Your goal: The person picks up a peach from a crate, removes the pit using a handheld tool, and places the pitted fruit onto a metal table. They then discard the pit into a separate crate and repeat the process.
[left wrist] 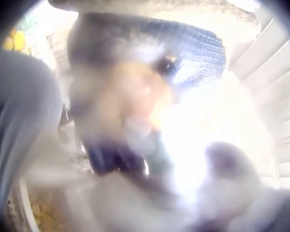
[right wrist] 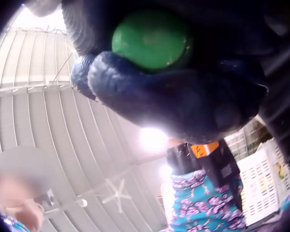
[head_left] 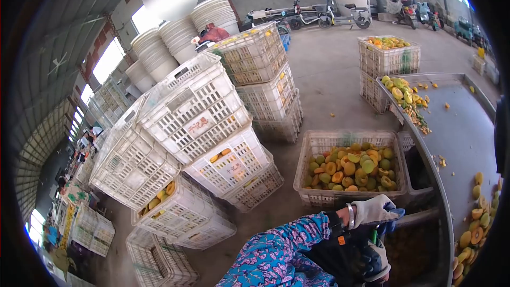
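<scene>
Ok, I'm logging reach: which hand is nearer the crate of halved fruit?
Left. The left hand is right beside the crate; the right hand, gripping a green object, sits farther back toward the person.

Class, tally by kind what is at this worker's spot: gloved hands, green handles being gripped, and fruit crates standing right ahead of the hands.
Gloved hands: 2 (left hand, right hand)
Green handle, gripped by the right hand: 1
Fruit crate: 1
Total: 4
</scene>
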A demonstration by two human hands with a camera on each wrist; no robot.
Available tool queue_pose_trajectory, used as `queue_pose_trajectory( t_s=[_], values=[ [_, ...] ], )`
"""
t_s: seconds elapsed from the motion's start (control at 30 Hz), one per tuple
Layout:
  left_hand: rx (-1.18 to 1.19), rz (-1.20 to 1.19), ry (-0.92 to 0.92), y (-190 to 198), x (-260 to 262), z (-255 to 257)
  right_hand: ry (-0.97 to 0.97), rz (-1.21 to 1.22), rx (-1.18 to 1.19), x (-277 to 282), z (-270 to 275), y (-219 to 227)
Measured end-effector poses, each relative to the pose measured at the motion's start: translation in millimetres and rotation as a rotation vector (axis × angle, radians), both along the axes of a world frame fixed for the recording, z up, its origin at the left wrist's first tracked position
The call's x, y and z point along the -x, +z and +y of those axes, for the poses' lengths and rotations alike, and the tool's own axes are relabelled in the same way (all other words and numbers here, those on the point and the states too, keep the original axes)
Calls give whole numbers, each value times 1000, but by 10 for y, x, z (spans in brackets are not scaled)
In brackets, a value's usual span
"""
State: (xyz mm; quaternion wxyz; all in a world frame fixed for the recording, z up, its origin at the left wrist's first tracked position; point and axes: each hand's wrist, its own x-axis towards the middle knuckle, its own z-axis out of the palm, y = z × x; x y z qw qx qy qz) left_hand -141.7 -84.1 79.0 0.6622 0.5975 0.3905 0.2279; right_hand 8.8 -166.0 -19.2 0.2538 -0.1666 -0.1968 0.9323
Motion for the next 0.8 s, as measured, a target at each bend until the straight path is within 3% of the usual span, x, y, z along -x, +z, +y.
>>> queue_pose_trajectory(
  t_s=[0.03, 0.13, 0.17, 0.3, 0.33, 0.37, 0.4, 0.43, 0.5, 0.53, 0.6, 0.67, 0.73, 0.8],
  values=[
    [-23, 24, 19, 26, 89, -9, -77, -277, -44, 79, -22, 31],
    [-67, 98, 85, 67, 369, -54, 39, -55, 146, 369, -37, 416],
    [-130, 141, 99, 44, 453, -50, 13, -213, 152, 475, -51, 487],
    [-311, 192, 151, -162, 700, 102, 199, 284, 202, 593, 84, 135],
    [-274, 126, 177, -202, 697, 133, 212, 277, 273, 628, 70, 120],
    [-47, 15, 168, -57, 680, 86, 190, 275, 349, 637, 72, 178],
    [-61, -89, 81, -133, 668, 169, 137, 281, 425, 591, 62, 233],
    [-135, -35, 89, -70, 609, 190, 76, 270, 380, 567, 29, 288],
    [61, -251, -42, 36, 397, 155, -82, 166, 224, 479, -85, 411],
    [97, -212, -78, 67, 270, 152, -158, 75, 123, 431, -141, 460],
    [38, -160, -92, 198, 38, 49, -262, -10, 157, 309, -244, 546],
    [177, -219, -262, -92, -229, 172, -312, 189, 255, 200, -361, 508],
    [145, -282, -285, -72, -482, 90, -388, 472, 171, 137, -483, 471],
    [142, -291, -331, -128, -673, 74, -490, 461, 171, 68, -569, 437]
  ],
)
